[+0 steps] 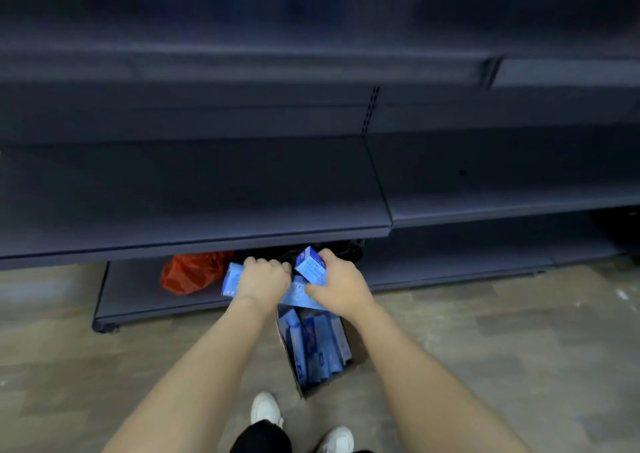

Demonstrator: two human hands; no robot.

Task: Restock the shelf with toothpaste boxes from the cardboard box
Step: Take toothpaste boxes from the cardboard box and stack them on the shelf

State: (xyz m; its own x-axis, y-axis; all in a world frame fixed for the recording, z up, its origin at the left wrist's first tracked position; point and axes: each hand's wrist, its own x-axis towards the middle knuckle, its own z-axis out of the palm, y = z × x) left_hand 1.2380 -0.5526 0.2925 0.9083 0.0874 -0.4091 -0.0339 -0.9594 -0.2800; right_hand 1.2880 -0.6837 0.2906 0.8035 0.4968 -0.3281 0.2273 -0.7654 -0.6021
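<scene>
The dark shelf (194,189) is seen bare across the frame, at twelve o'clock from both hands. On the floor (485,341), the cardboard box (294,380) is found at six o'clock, upright toothpaste boxes (317,345) packed inside. An orange bag (188,272) is lodged on the bottom tier. The left hand (265,277) is clenched around one blue carton (231,279); the right hand (337,284) is closed on another carton (311,264), its long axis tilted toward eleven o'clock. Both hands are judged equally near the shelf edge.
</scene>
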